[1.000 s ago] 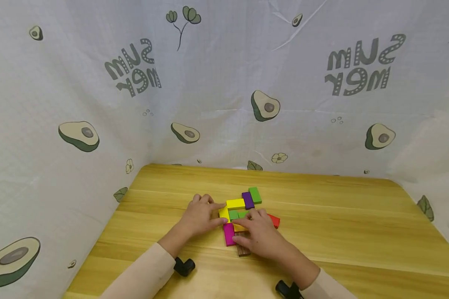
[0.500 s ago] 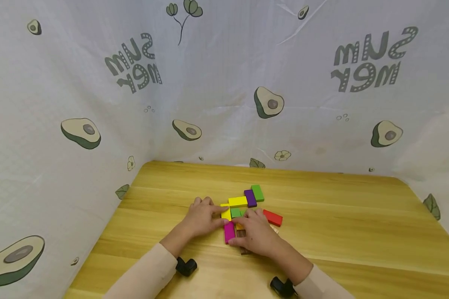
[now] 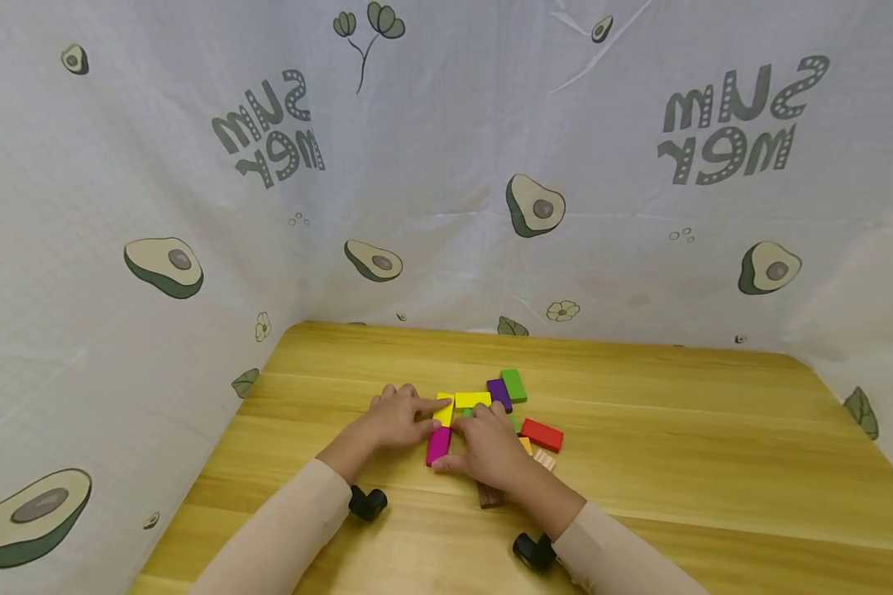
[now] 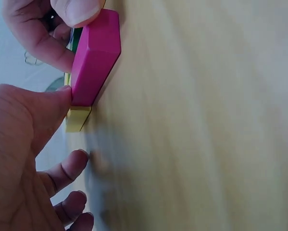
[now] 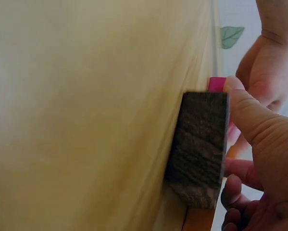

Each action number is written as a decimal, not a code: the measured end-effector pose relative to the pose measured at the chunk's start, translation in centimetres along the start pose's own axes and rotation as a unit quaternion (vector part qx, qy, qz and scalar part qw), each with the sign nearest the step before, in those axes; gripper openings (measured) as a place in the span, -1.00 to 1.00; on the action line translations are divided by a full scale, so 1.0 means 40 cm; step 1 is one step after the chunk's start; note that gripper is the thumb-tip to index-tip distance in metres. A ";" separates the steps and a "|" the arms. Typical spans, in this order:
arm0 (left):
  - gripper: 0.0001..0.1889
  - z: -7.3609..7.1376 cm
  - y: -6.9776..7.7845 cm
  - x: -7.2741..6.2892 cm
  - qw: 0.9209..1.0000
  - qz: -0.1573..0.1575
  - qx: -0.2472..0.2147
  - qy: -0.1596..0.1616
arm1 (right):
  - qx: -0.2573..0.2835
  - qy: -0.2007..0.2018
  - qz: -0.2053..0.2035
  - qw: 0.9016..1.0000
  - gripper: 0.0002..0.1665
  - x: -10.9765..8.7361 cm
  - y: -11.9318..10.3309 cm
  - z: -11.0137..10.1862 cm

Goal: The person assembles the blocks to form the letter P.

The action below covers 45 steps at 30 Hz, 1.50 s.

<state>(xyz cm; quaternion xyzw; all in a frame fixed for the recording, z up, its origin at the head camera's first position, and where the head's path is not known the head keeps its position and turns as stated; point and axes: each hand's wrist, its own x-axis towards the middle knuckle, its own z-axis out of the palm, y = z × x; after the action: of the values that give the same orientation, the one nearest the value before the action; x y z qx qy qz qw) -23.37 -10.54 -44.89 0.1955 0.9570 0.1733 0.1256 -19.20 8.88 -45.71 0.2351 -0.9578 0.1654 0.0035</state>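
Note:
On the wooden table, a yellow block (image 3: 444,414) and a magenta block (image 3: 439,447) lie end to end in a slightly slanted line. My left hand (image 3: 398,419) holds the yellow block, index finger on its top and thumb by the joint between the two. The left wrist view shows that thumb against the edge of the magenta block (image 4: 96,60). From the other side my right hand (image 3: 493,446) pinches the magenta block, thumb at its near end and index finger near the joint. Green blocks under the right hand are partly hidden.
Behind the right hand lie another yellow block (image 3: 473,400), a purple block (image 3: 499,394) and a green block (image 3: 514,386). A red block (image 3: 542,435) and a striped light-wood block (image 3: 544,459) sit to the right. A dark brown block (image 5: 199,144) is close under the right hand.
The yellow and magenta blocks have shifted left and away from me with both hands, leaving the green blocks. The head view has tilted slightly.

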 end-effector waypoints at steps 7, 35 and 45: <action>-0.43 -0.009 -0.010 0.016 1.000 -0.009 0.016 -0.016 | 0.013 0.011 0.003 1.000 -0.12 0.017 0.005 0.007; -0.41 -0.060 -0.038 0.128 0.992 -0.113 -0.035 -0.046 | -0.003 -0.030 0.104 0.994 -0.53 -0.109 0.128 -0.077; -0.41 -0.061 -0.038 0.153 0.988 -0.131 -0.053 -0.066 | 0.118 -0.124 0.087 0.981 -0.35 -0.106 0.101 -0.086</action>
<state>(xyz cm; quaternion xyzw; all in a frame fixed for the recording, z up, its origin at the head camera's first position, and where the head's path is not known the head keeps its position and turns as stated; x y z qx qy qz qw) -30.09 -9.97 -44.31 0.0729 0.9535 0.1924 0.2203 -17.50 15.26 -44.10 0.1681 -0.9414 0.2463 -0.1574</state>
